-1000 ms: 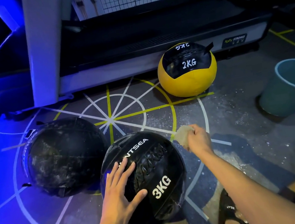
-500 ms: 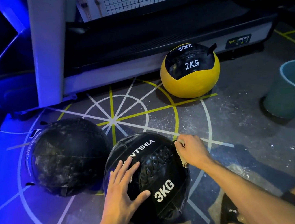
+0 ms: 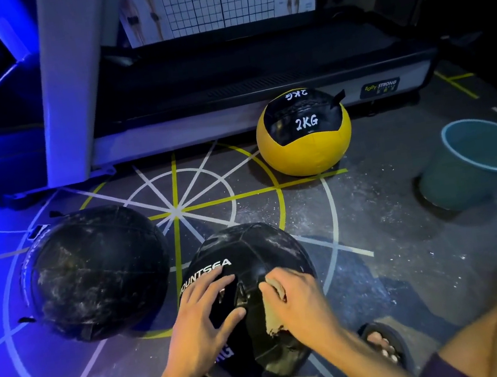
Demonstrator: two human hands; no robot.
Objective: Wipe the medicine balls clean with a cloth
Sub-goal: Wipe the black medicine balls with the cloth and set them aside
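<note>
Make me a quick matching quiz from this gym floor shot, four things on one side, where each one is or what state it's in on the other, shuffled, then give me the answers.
Things:
1. yellow 2KG ball
2. cloth
3. teal bucket
4. dusty black ball

Places or states:
A. on the floor at the far right
B. left of the MOUNTSEA ball, untouched
C. in front of the treadmill
D. under the right hand, pressed on the MOUNTSEA ball

Pairs: 1-C, 2-D, 3-A, 4-B
</note>
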